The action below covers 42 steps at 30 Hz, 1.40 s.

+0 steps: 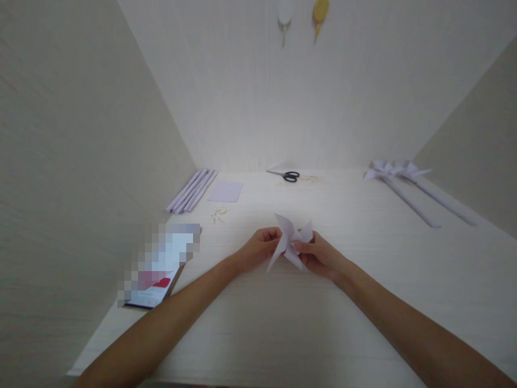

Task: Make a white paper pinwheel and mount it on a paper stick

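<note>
A pale lilac paper pinwheel [287, 237] with pointed blades is held between my hands above the middle of the table. My left hand [260, 248] grips it from the left, its fingertips partly hidden behind a blade. On the other side my right hand [319, 254] pinches it, thumb pressed near the centre and fingers behind. No stick shows on this pinwheel. Two finished-looking pinwheels [390, 171] on paper sticks [412, 202] lie at the far right.
Rolled paper sticks [191, 191] lie at the back left, beside a square paper sheet [225, 192]. Small thin pieces [219, 214] are scattered in front of it. Black-handled scissors [291, 176] rest near the back wall. A phone or tablet [161, 269], partly blurred, lies at the left.
</note>
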Each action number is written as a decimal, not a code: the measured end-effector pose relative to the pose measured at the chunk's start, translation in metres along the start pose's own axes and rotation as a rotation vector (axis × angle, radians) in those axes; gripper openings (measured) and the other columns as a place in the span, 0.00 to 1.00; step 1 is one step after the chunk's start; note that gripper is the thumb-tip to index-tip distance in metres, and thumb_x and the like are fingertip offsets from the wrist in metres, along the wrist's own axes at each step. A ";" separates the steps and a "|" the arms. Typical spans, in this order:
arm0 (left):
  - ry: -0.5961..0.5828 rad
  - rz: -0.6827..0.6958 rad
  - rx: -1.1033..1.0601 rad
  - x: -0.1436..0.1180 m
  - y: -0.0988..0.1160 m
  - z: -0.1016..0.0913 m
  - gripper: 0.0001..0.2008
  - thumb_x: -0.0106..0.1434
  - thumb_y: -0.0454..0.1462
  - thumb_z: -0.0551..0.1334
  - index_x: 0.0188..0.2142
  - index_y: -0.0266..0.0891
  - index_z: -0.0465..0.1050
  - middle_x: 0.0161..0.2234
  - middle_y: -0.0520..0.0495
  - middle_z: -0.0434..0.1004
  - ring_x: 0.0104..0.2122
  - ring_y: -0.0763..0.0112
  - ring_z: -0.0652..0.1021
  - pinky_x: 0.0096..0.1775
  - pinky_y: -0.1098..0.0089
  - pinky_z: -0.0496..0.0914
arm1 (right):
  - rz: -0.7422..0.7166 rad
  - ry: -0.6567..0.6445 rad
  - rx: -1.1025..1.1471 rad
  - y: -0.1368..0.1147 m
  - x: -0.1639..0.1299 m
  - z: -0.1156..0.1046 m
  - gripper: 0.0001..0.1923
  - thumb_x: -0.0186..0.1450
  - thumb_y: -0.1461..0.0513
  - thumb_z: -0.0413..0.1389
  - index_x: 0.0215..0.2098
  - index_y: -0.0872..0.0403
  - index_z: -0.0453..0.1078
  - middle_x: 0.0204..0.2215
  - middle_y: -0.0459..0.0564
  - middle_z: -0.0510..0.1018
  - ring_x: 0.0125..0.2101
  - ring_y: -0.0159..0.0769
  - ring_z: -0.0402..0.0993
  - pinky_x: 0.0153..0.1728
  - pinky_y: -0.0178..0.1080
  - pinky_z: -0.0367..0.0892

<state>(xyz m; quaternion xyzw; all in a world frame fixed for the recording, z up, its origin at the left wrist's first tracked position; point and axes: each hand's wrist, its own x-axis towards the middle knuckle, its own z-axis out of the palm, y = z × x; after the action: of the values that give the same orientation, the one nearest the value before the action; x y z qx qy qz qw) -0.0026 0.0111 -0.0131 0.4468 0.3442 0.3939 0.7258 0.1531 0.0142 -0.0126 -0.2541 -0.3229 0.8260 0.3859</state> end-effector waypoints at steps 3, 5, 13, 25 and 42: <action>0.019 -0.003 -0.015 0.000 0.000 0.000 0.16 0.42 0.44 0.66 0.23 0.34 0.67 0.20 0.52 0.66 0.22 0.77 0.68 0.28 0.74 0.60 | -0.006 0.017 -0.003 0.001 0.000 0.001 0.10 0.41 0.68 0.65 0.23 0.59 0.71 0.19 0.44 0.76 0.21 0.25 0.71 0.25 0.27 0.66; 0.026 -0.012 -0.038 0.000 0.001 0.000 0.15 0.42 0.44 0.66 0.23 0.34 0.66 0.20 0.52 0.66 0.23 0.77 0.68 0.29 0.73 0.61 | -0.013 0.033 -0.006 0.000 0.001 0.001 0.10 0.41 0.68 0.65 0.22 0.59 0.71 0.19 0.44 0.76 0.20 0.26 0.71 0.25 0.27 0.66; 0.092 0.002 -0.048 0.001 0.005 0.002 0.14 0.48 0.44 0.63 0.23 0.34 0.64 0.21 0.51 0.67 0.22 0.78 0.68 0.28 0.75 0.61 | -0.038 0.021 0.048 -0.004 0.002 0.004 0.10 0.43 0.66 0.64 0.25 0.59 0.73 0.23 0.47 0.78 0.23 0.29 0.73 0.27 0.30 0.68; 0.187 0.079 0.918 0.017 0.084 -0.055 0.11 0.48 0.41 0.61 0.20 0.35 0.64 0.14 0.58 0.59 0.16 0.82 0.59 0.19 0.77 0.51 | 0.006 0.004 0.108 -0.004 0.003 0.001 0.05 0.46 0.66 0.63 0.22 0.58 0.71 0.18 0.45 0.76 0.18 0.26 0.69 0.21 0.28 0.65; 0.166 0.299 0.637 -0.013 0.012 0.015 0.10 0.51 0.40 0.59 0.32 0.36 0.70 0.29 0.45 0.73 0.31 0.67 0.71 0.36 0.69 0.64 | 0.005 0.015 0.053 -0.003 0.003 0.005 0.08 0.44 0.66 0.64 0.24 0.59 0.72 0.21 0.45 0.76 0.22 0.26 0.70 0.26 0.28 0.64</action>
<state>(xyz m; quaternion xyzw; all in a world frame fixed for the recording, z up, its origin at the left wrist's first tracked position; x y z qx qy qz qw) 0.0006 -0.0023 0.0055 0.6626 0.4382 0.4037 0.4539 0.1495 0.0160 -0.0076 -0.2507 -0.2973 0.8334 0.3927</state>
